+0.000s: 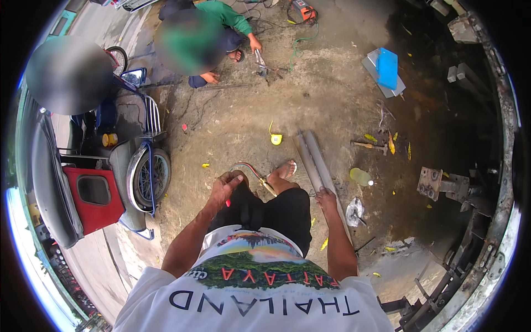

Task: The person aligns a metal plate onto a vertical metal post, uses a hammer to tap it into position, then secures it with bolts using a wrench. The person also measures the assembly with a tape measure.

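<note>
My left hand is closed around a gas torch whose red and green hoses loop out in front of my knee; its brass tip points down toward my sandalled foot. My right hand grips the near end of two long grey metal bars, which lie side by side on the dirt and run away from me. I am bent over them in black shorts and a white printed shirt.
A yellow tape measure, a hammer and a plastic bottle lie near the bars. A tricycle with a red sidecar stands at the left. A crouching person in green works ahead. A blue box and a metal block sit at the right.
</note>
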Demonstrator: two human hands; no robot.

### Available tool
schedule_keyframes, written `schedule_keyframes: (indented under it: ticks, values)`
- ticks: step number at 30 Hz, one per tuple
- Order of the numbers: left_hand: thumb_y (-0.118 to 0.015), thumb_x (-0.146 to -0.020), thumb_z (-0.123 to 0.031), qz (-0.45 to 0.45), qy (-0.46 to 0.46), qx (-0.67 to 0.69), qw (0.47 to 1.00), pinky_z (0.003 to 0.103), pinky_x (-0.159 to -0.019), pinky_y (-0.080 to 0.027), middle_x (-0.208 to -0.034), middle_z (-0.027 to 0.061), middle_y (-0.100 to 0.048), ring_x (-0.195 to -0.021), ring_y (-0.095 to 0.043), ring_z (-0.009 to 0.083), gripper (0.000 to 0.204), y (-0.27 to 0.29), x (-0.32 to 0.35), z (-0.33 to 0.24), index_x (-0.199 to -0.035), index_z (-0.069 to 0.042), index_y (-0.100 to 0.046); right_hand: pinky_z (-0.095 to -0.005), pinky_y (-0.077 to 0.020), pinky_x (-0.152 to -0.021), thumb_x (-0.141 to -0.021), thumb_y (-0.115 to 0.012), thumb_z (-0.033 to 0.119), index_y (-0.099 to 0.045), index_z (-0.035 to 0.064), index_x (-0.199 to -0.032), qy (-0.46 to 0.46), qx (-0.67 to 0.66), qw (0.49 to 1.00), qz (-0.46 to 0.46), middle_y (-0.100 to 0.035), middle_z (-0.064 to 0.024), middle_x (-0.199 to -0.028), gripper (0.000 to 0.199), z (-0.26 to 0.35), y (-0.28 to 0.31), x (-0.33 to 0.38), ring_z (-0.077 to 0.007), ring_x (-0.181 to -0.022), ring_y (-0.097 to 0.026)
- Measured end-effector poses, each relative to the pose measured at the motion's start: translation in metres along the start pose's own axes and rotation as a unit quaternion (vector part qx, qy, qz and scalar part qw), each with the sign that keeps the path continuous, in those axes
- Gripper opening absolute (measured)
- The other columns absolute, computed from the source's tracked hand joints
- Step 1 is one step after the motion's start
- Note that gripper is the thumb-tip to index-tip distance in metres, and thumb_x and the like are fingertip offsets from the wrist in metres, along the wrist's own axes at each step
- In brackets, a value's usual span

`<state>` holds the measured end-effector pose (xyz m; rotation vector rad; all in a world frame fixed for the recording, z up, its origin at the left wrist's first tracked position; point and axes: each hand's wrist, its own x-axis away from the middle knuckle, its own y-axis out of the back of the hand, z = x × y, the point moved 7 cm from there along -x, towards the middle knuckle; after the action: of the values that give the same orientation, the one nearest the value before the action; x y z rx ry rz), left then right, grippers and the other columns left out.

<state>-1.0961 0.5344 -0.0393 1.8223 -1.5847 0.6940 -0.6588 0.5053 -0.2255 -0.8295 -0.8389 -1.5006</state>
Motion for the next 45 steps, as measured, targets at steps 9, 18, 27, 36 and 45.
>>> schedule_keyframes:
  ticks: [9, 18, 27, 36, 45]
  values:
    - [-0.075, -0.089, -0.025, 0.249, -0.109, -0.392, 0.879, 0.036, -0.078, -0.052, -0.090, 0.0114, -0.068, -0.084, -0.067, 0.0265, 0.031, -0.019, -0.065, 0.004, -0.108, -0.004, -0.064, -0.0324, -0.0513, -0.070, -0.100, -0.058, 0.037, -0.064, 0.0054, -0.114, 0.015, 0.070, 0.995, 0.064, -0.067, -0.0054, -0.093, 0.035, 0.061, -0.160, -0.135, -0.0160, -0.081, -0.064]
    - [-0.070, -0.086, -0.016, 0.326, -0.308, -0.542, 0.710, 0.046, -0.075, -0.049, -0.080, 0.0112, -0.064, -0.080, -0.064, 0.0341, 0.011, -0.014, -0.279, 0.010, -0.090, -0.008, -0.062, -0.0311, -0.0534, -0.058, -0.096, -0.062, 0.040, -0.066, 0.0050, -0.114, -0.042, 0.124, 0.990, -0.049, -0.071, -0.0094, -0.092, 0.040, -0.064, -0.270, -0.358, -0.0203, -0.077, -0.069]
    - [-0.075, -0.080, -0.012, 0.333, -0.301, -0.515, 0.730, 0.046, -0.065, -0.051, -0.073, 0.0116, -0.059, -0.070, -0.061, 0.0357, 0.015, 0.009, -0.348, 0.000, -0.081, -0.006, -0.061, -0.0545, -0.0646, -0.074, -0.073, -0.086, 0.054, -0.034, 0.0037, -0.138, -0.295, -0.382, 0.858, -0.174, -0.047, -0.0218, -0.131, 0.097, -0.106, -0.351, -0.460, -0.0413, -0.112, -0.056]
    - [-0.073, -0.088, -0.019, 0.338, -0.191, -0.556, 0.736, 0.040, -0.056, -0.054, -0.076, 0.0177, -0.066, -0.062, -0.068, 0.0352, 0.019, 0.010, -0.384, 0.004, -0.092, -0.004, -0.063, -0.0370, -0.0628, -0.055, -0.068, -0.085, 0.054, -0.028, 0.0092, -0.133, -0.301, -0.335, 0.812, -0.371, -0.058, -0.0228, -0.118, 0.098, -0.082, -0.340, -0.478, -0.0331, -0.086, -0.068]
    - [-0.073, -0.085, -0.047, 0.275, 0.044, -0.605, 0.746, 0.047, -0.082, -0.054, -0.093, 0.0212, -0.070, -0.090, -0.070, 0.0392, 0.064, -0.047, -0.596, 0.217, -0.122, 0.003, -0.056, -0.0353, -0.0588, -0.050, -0.080, -0.079, 0.049, -0.037, 0.0036, -0.123, -0.177, -0.480, 0.786, -0.347, -0.058, -0.0132, -0.091, 0.075, -0.082, -0.330, -0.349, -0.0246, -0.062, -0.064]
